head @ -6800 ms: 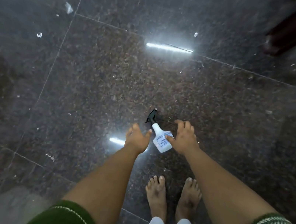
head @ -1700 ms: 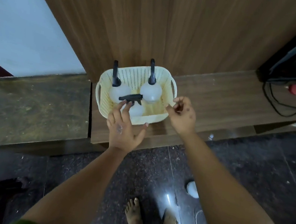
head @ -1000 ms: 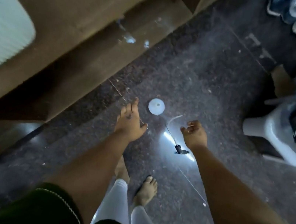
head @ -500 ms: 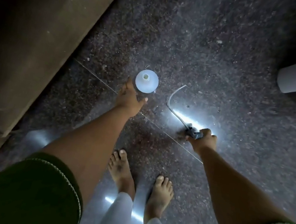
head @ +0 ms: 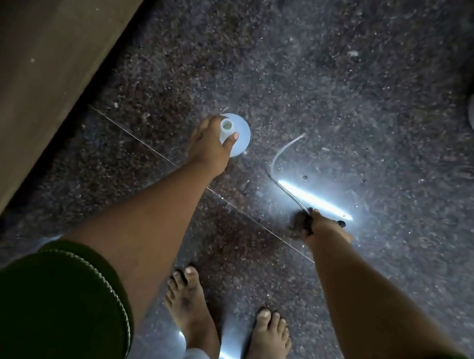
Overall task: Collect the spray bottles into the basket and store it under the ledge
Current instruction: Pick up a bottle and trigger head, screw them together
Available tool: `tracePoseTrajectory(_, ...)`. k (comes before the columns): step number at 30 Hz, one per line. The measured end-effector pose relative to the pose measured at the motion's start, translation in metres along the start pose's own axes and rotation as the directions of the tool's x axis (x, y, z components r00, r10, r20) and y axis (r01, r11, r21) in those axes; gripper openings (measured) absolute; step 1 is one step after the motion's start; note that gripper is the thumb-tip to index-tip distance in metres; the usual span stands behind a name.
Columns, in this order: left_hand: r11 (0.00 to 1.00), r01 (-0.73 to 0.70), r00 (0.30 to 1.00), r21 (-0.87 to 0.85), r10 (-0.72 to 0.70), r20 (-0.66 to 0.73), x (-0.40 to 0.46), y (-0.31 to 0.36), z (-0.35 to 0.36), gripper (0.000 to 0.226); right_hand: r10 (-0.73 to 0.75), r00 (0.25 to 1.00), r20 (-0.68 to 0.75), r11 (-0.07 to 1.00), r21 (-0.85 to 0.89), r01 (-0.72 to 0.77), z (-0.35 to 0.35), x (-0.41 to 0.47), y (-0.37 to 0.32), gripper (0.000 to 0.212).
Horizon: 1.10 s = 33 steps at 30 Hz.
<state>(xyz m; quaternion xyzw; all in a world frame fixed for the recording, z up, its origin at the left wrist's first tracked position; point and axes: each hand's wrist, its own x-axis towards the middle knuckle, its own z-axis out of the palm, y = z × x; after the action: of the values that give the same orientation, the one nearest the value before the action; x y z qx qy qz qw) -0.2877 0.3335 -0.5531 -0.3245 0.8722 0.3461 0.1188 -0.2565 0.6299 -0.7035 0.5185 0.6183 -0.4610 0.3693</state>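
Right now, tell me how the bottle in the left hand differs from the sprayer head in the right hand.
The bottle is pale and round and stands upright with its neck open; the sprayer head is black, small and mostly hidden. The left hand pinches the bottle's neck; the right hand closes over the sprayer head, whose clear tube trails across the floor. Both are low at the floor, each in a hand's grip.

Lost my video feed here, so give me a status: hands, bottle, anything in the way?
Left hand gripping open neck of white bottle standing on floor. Right hand closed on black sprayer head, tube trailing. Nothing blocking; basket out of view.
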Motion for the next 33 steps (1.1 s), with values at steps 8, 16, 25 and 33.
tracePoseTrajectory(8,0.960,-0.154,0.978,0.235,0.113,0.177,-0.014,0.013,-0.030,0.047,-0.019,0.979,-0.205,0.971,0.231,0.067,0.011,-0.112,-0.048,0.037)
tracePoseTrajectory(16,0.924,-0.169,0.897,0.343,0.000,0.442,-0.044,0.043,-0.132,0.044,-0.622,0.747,-0.233,0.778,-0.078,0.624,-0.001,-0.287,-0.114,0.053)
tracePoseTrajectory(25,0.880,-0.178,0.894,0.440,-0.042,0.446,-0.081,0.068,-0.224,0.053,-0.901,0.433,-0.013,0.432,-0.110,0.895,-0.015,-0.426,-0.151,0.038)
tracePoseTrajectory(33,0.851,-0.188,0.905,0.490,-0.044,0.424,-0.087,0.063,-0.255,0.046,-0.959,0.245,0.144,0.232,-0.101,0.968,-0.008,-0.467,-0.152,0.034)
